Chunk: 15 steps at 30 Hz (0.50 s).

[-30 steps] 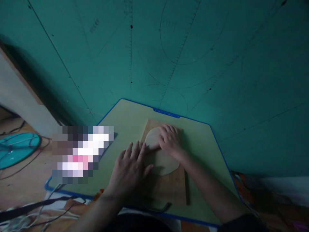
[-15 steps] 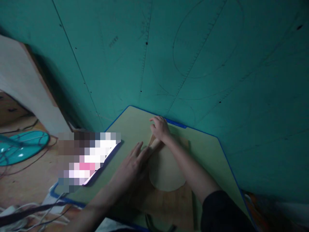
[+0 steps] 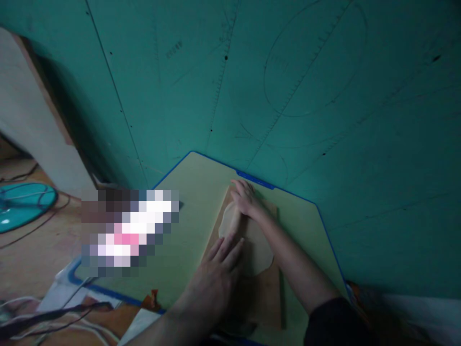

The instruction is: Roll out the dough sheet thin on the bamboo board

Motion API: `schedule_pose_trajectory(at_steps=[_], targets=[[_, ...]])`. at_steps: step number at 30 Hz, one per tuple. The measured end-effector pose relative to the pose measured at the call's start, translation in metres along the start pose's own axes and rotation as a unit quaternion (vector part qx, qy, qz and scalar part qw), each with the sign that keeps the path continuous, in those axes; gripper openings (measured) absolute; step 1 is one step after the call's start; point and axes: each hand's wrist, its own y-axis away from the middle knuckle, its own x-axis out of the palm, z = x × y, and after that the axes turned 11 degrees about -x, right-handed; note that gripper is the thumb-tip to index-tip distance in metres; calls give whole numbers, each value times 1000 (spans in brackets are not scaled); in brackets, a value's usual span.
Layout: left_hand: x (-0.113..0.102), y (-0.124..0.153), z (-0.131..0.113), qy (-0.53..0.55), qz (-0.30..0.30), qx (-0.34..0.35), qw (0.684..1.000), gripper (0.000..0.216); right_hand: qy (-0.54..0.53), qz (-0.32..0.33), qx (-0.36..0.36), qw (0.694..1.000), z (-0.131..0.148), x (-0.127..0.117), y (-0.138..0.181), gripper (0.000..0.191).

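Note:
A pale rolling pin (image 3: 236, 222) lies slantwise across a thin, flattened sheet of dough (image 3: 260, 252). My left hand (image 3: 218, 271) rests on the near end of the pin, fingers stretched out and spread. Over the far end, my right hand (image 3: 245, 199) bends its fingers around the pin, hiding that end. Beneath the dough is a wooden board (image 3: 264, 300), its left part mostly covered by my left hand and forearm.
The board sits on a pale green table (image 3: 300, 240) with a blue edge, close to a green wall (image 3: 173, 91). A bright, pixelated object (image 3: 133, 226) occupies the table's left side. Cables (image 3: 86, 319) lie at the lower left, near a turquoise round base (image 3: 27, 206).
My left hand has moved right and nearer over the dough. The pin has swung to a steeper slant, uncovering dough on its left. The camera view has shifted slightly.

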Motion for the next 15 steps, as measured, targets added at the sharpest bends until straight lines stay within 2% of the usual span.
schedule_pose_trajectory(at_steps=[4, 8, 11, 15], targets=[[-1, 22, 27, -17, -26, -34, 999, 66, -3, 2, -35, 999, 33, 9, -35, 44], [7, 32, 36, -3, -94, -26, 995, 62, -2, 0, -47, 999, 48, 14, -48, 41], [6, 22, 22, 27, -107, 0, 994, 60, 0, 5, -52, 999, 40, 10, -41, 40], [0, -5, -12, 35, -95, 60, 993, 44, 16, 23, -36, 999, 10, -1, -18, 45]])
